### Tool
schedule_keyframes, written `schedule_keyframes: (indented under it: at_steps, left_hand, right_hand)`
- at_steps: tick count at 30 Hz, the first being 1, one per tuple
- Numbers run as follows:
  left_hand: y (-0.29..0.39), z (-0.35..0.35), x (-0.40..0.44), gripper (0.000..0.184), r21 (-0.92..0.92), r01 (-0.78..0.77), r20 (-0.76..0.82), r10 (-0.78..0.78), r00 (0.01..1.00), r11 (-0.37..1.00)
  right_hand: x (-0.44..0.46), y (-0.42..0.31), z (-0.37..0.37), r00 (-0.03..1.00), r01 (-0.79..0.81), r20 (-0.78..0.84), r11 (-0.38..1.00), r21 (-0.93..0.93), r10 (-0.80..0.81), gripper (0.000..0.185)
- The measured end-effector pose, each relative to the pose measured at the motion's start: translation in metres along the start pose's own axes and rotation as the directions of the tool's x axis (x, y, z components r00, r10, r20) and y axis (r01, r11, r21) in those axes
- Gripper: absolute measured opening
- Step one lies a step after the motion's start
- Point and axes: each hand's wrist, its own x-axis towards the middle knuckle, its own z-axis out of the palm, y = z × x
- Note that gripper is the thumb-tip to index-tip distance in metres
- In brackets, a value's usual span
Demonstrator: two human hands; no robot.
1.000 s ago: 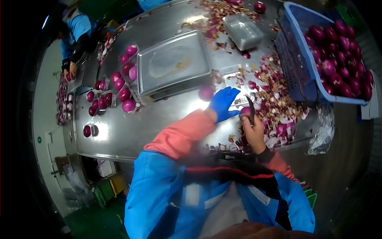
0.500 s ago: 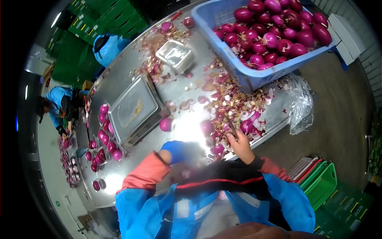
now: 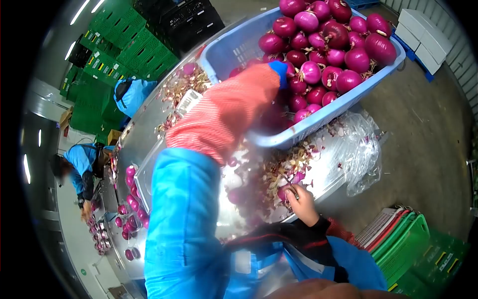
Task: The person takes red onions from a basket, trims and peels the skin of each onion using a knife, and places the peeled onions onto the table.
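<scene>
My left hand (image 3: 281, 73), in a blue glove, reaches into a blue plastic crate (image 3: 226, 50) heaped with red onions (image 3: 347, 80). Its fingers are among the onions and mostly hidden, so whether they grip one is unclear. Low over the steel table, my right hand (image 3: 302, 205) is closed around a small knife (image 3: 290, 183). Onion skins and trimmings (image 3: 279, 169) lie beneath and beyond the blade. A loose red onion (image 3: 236, 195) sits to the left, blurred by the view.
A crumpled clear plastic bag (image 3: 362, 152) hangs at the table's right edge. Packed onions (image 3: 130, 222) stand at the left, where another person (image 3: 82, 162) works. Nested green baskets (image 3: 403, 246) are at my right; green crates (image 3: 134, 47) are stacked behind the table.
My left hand has moved from the table in front of me up and forward into the crate. My right hand stays low with the knife. The view has shifted slightly.
</scene>
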Motion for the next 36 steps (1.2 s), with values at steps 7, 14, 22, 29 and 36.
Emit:
schedule_keyframes:
  at_steps: [7,14,22,29,36]
  left_hand:
    - [-0.014,0.036,0.045,0.055,0.213,0.162,0.014,-0.169,0.986,0.964]
    - [0.022,-0.016,-0.027,0.064,-0.388,0.014,-0.21,-0.103,0.972,0.922]
    - [0.069,0.006,-0.204,0.077,-0.894,-0.365,-0.337,0.145,0.93,0.262]
    - [0.087,0.075,-0.287,0.057,-0.941,-0.312,-0.305,0.072,0.95,0.129]
    - [0.075,0.124,-0.317,0.06,-0.978,-0.2,-0.203,0.058,0.977,-0.056]
  right_hand:
    - [0.012,0.0,-0.036,0.986,-0.034,-0.158,0.995,0.088,0.048,0.016]
    - [0.009,0.017,-0.042,0.965,-0.009,-0.257,0.991,0.132,0.043,0.016]
    - [0.04,-0.107,-0.105,0.747,0.408,-0.43,0.861,-0.304,-0.506,0.02]
    - [0.023,-0.149,-0.09,0.701,0.406,-0.203,0.617,-0.674,-0.683,0.041]
    - [0.007,-0.129,-0.069,0.773,0.41,-0.138,0.654,-0.635,-0.619,0.044]
